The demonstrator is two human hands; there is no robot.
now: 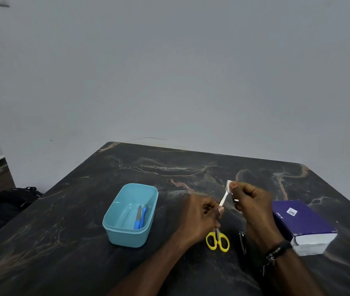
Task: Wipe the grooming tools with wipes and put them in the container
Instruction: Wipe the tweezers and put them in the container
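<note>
Our two forearms enter from the bottom edge, the right one wearing a dark beaded bracelet (277, 252). We take the teal container (130, 214) as landmark; it stands open on the dark marbled bench (63, 231). Inside it, against its right wall, lie two blue-handled tools (140, 216), side by side; their kind cannot be told.

Right of the container, our left hand (202, 216) is curled and pinches the lower end of a slim metal nail file (223, 198), which slants up and to the right above the bench. Farther right, our right hand (250, 201) pinches a small white wipe (229, 185) around the upper end of the file, thumb and fingers closed on it.

Nearer us than the left hand, to the right of the container, yellow-handled scissors (218, 241) lie flat on the bench, their blades hidden under the hand. Just right of the scissors lies a nail clipper (243, 242), partly covered by our right wrist. Farthest right of the container, a purple box (302, 225) with a white end face rests on the bench.
</note>
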